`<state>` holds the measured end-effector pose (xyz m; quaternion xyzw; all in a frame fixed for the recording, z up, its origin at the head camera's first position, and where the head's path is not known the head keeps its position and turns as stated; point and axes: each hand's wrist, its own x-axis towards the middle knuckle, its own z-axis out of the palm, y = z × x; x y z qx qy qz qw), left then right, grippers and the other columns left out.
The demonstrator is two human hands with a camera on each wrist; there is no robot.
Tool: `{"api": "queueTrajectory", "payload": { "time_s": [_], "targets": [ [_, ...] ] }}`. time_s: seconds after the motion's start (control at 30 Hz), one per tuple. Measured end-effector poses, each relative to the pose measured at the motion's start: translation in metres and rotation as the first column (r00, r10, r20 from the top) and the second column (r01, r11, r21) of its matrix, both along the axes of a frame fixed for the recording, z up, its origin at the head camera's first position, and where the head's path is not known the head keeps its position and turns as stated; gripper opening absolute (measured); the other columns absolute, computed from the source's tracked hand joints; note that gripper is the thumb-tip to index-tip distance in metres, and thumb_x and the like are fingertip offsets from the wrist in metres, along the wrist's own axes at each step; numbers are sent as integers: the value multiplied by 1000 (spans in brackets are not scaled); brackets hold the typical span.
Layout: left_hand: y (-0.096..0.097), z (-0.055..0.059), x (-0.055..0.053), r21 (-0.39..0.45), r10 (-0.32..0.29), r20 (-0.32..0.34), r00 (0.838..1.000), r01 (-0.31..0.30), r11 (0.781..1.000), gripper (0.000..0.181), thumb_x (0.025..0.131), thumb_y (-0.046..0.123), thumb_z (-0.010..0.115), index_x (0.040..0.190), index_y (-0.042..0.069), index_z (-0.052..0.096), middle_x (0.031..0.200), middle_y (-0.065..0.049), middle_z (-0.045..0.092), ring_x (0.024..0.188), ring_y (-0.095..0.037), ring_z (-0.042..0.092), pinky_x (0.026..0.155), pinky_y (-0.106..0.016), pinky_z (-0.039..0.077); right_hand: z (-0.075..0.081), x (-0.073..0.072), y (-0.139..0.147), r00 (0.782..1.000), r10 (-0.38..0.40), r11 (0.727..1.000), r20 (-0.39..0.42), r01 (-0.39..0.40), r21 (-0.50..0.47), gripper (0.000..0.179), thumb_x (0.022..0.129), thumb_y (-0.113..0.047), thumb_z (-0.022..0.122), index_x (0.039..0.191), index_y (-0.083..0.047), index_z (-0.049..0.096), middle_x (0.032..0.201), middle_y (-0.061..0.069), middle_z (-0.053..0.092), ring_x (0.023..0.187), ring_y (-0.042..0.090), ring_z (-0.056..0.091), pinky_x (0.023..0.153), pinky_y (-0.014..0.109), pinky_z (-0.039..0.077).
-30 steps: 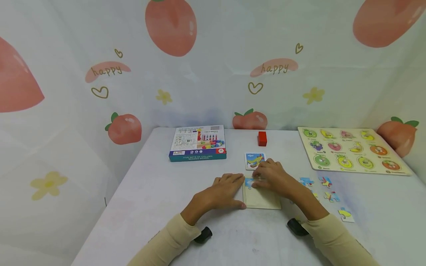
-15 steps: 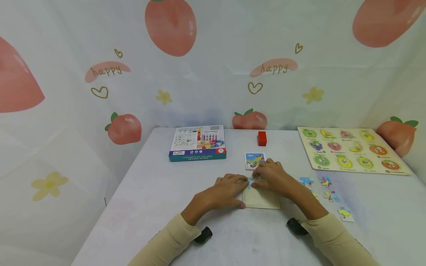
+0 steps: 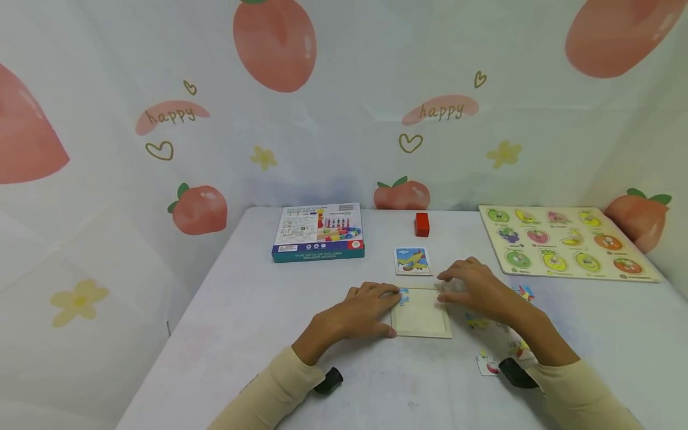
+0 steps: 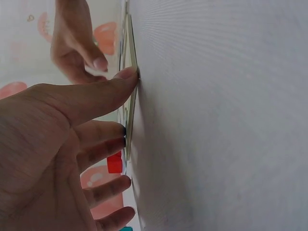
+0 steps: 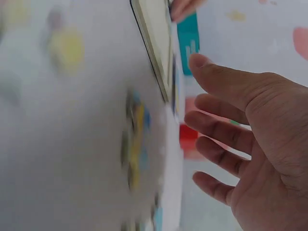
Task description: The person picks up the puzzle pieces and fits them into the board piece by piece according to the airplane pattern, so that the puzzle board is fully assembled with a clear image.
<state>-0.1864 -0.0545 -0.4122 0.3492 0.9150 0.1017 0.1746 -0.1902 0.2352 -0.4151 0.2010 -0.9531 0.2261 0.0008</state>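
A shallow wooden puzzle tray (image 3: 424,319) lies flat on the table. At its upper left corner sits a blue jigsaw piece (image 3: 403,297), partly covered by fingertips. My left hand (image 3: 357,313) rests along the tray's left side, its index finger on the piece and its thumb (image 4: 126,73) at the near corner. Beside the tray's right edge hovers my right hand (image 3: 478,289), fingers parted, holding nothing; the right wrist view shows its palm (image 5: 279,130) bare. Several loose jigsaw pieces (image 3: 487,362) lie to the right, some hidden beneath the right arm.
Just behind the tray lies an airplane picture card (image 3: 412,261). Further back stand a red block (image 3: 421,224) and a bead-set box (image 3: 318,233). A fruit puzzle board (image 3: 570,242) lies at the back right. Patterned cloth (image 3: 333,119) hangs behind the table.
My right hand has let go of the blue piece and moved right, off the tray, uncovering the card. My left index finger has slid onto the piece and stays there.
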Motion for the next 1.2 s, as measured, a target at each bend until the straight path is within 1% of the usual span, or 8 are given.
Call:
{"api": "queueTrajectory", "payload": {
  "time_s": [0.17,0.3,0.5,0.57,0.67,0.77,0.97,1.2],
  "targets": [
    [1,0,1,0,8,-3,1000,-8,1000,79,97,46,74,165,24,40,170,6,35,158,-26,30,123,-50,33,7,10,27,997,-54,998,49,55,-14,41,90,-35,85,121,-10,78,120,6,74,120,33,57,99,58,51],
    [1,-1,1,-2,13,-3,1000,-13,1000,79,97,46,75,165,24,40,170,6,36,158,-26,30,123,-50,33,7,14,46,995,-77,997,60,78,-8,43,89,-36,87,121,-10,79,123,10,74,119,35,56,97,58,51],
    [0,-4,0,-2,20,4,1000,-20,1000,80,97,47,74,166,25,39,171,8,34,158,-25,29,122,-50,34,4,16,69,989,-123,992,87,123,7,47,86,-33,89,124,-6,77,130,20,71,127,46,53,103,70,43],
    [0,-3,0,-1,21,8,1000,-21,1000,80,97,47,74,166,25,39,171,8,34,159,-24,29,121,-51,34,3,16,75,985,-140,990,100,139,18,49,85,-33,89,125,-5,77,134,24,69,130,49,50,103,72,42],
    [1,-3,0,1,18,12,1000,-18,1000,80,98,47,73,166,25,39,172,8,33,159,-23,28,120,-53,33,0,15,83,981,-160,987,107,157,36,51,85,-34,89,125,-5,77,136,26,67,128,50,48,98,71,45],
    [1,-3,0,5,15,15,1000,-16,1000,80,98,47,73,166,25,39,172,8,33,159,-23,28,121,-56,31,-3,15,90,979,-174,985,106,171,39,49,86,-33,88,124,-5,78,135,25,68,126,49,49,96,68,46],
    [0,-3,-1,6,14,17,1000,-14,1000,80,98,48,73,166,25,38,172,8,32,159,-21,28,122,-58,29,-7,12,96,984,-155,988,90,153,24,36,87,-31,88,114,-8,81,124,20,73,114,40,55,88,54,46],
    [-1,-4,-2,16,13,20,1000,-13,1000,79,98,48,73,166,26,39,172,9,32,159,-20,29,122,-58,29,-8,12,96,984,-150,989,91,149,21,31,88,-30,87,111,-10,82,118,14,74,111,35,55,88,47,45]
  ]
}}
